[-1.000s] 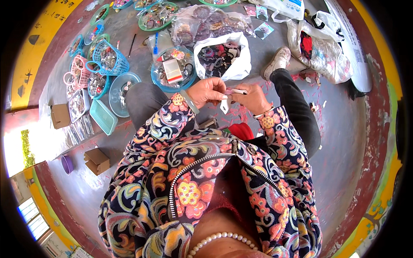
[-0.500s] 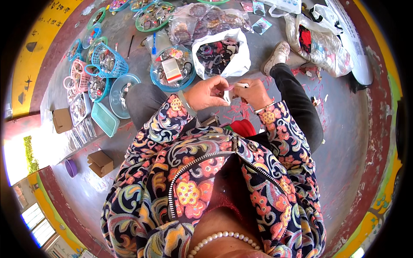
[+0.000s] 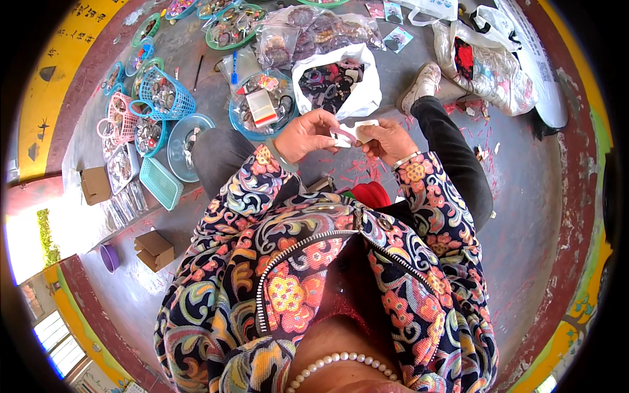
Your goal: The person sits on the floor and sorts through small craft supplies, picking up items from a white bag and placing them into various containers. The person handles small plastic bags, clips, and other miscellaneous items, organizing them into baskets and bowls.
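In front of my lap, both hands are at a small white card [image 3: 342, 139]. My left hand [image 3: 304, 135] pinches its left end between thumb and fingers; a small dark spot shows there. My right hand [image 3: 391, 141] is closed on the right part, where white also shows. Between the fingertips, a dusky-pink strip crosses the white; whether it is one card or two pieces I cannot tell. Just beyond my hands stands a white plastic bag [image 3: 371, 98] filled with dark and coloured hair ties. Left of it, a blue basin [image 3: 237, 124] holds a white-and-red box and small accessories.
Baskets and basins of small items crowd the left, including a blue basket [image 3: 177, 98] and a mint tray [image 3: 160, 183]. Clear bags of brown rings [image 3: 321, 29] lie at the back. A stuffed plastic bag [image 3: 504, 85] lies beyond my right foot [image 3: 422, 85]. Red scraps litter the floor.
My hands have moved slightly apart, and my right hand has turned. More of the white card and the pink strip shows between them.
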The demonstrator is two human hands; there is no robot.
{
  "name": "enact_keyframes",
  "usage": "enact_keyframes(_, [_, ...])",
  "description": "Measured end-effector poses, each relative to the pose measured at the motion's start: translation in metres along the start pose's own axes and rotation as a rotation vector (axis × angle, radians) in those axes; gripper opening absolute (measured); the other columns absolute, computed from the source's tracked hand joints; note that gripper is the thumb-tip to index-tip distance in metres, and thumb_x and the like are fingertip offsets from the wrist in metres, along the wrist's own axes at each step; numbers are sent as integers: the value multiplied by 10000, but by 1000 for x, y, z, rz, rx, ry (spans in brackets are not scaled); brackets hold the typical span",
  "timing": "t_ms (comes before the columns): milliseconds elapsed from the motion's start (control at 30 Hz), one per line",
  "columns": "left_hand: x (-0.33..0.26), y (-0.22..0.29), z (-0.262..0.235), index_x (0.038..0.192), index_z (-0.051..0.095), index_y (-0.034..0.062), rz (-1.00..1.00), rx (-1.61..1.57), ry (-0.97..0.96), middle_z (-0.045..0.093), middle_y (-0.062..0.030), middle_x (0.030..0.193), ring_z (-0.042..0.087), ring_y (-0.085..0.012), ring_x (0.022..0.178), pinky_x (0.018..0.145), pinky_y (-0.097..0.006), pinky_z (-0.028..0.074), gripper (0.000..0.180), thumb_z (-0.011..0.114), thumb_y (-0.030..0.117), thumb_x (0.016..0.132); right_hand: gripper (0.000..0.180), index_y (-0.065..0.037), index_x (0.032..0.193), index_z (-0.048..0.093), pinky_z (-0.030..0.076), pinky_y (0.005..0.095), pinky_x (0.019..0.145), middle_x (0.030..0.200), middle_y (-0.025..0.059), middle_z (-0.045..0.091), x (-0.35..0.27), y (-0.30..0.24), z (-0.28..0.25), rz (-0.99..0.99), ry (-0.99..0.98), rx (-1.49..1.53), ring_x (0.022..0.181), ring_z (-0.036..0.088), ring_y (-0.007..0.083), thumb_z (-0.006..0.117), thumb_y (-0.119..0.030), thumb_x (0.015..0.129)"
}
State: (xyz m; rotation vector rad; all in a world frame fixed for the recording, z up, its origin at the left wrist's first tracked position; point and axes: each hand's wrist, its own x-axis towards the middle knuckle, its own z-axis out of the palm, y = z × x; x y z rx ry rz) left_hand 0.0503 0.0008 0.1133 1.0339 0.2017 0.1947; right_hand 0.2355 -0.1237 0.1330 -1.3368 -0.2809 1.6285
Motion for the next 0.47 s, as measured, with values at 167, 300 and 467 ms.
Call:
enact_keyframes(167, [0,-1,12,996,474,46,146,154,59,517,-41,938,539,-129,863,704,-267,495,174,492,-11,833,193,27,927,538,433,221,432,722,106,601,3,3,-1,-62,79,78,500,540,119,548,-136,823])
enact_keyframes(300, [0,3,12,992,477,46,39,214,69,541,-45,876,558,-124,770,634,-240,483,164,462,-16,840,199,14,935,565,459,236,450,729,104,612,2,3,4,-231,186,-127,509,560,133,554,-140,809])
enact_keyframes(467, [3,-11,-3,1017,469,55,-45,165,67,563,-58,877,580,-135,785,609,-228,476,187,474,6,836,207,-63,1002,582,481,248,479,712,98,619,2,3,4,-580,270,-627,519,576,139,536,-158,824])
